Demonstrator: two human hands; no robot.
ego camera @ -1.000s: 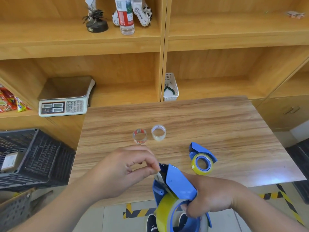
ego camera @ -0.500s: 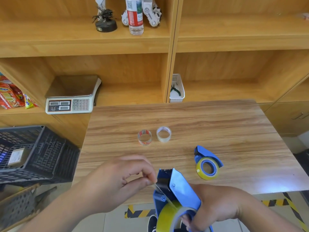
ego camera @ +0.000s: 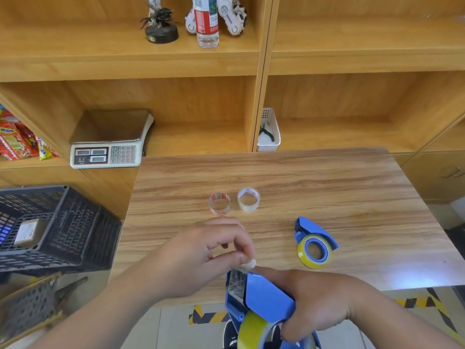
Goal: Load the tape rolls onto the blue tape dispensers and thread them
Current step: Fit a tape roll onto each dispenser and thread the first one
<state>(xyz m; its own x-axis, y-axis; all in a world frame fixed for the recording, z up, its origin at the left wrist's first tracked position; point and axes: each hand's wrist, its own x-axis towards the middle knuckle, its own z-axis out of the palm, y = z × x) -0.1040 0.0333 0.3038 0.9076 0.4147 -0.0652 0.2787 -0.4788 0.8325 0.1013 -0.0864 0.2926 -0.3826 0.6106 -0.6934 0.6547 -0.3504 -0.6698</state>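
Far left: black plastic crate [ego camera: 57, 230] below table height with a small box inside, snack packets [ego camera: 17, 139] on the shelf above it. Digital scale [ego camera: 110, 144] sits on the shelf just left of the table's back corner. Upper shelf holds a dark figurine [ego camera: 161, 28] and a water bottle [ego camera: 206, 23].

Wooden table [ego camera: 327, 187]: two small clear tape rolls [ego camera: 234, 201] side by side near the middle, apart from each other and from both hands.

Left hand [ego camera: 201, 258] is over the near table edge, thumb and forefinger pinching the free tape end [ego camera: 247, 266] just above the dispenser's front. Other fingers curled loosely.

Held blue tape dispenser [ego camera: 261, 295] is at the near table edge, partly off the table toward the person, nose pointing away. A yellow tape roll [ego camera: 254, 331] is mounted on it, partly cut off by the frame bottom. Clear tape runs up the front of the dispenser to the pinch.

Right hand [ego camera: 319, 303] grips the dispenser body from the right, fingers curled round it, forefinger stretched along the top toward the nose.

Right of centre: second blue tape dispenser [ego camera: 314, 238] lies on its side on the table with a yellow roll already on it, well clear of both hands.

White basket [ego camera: 269, 132] with pliers sits on the shelf behind the table.
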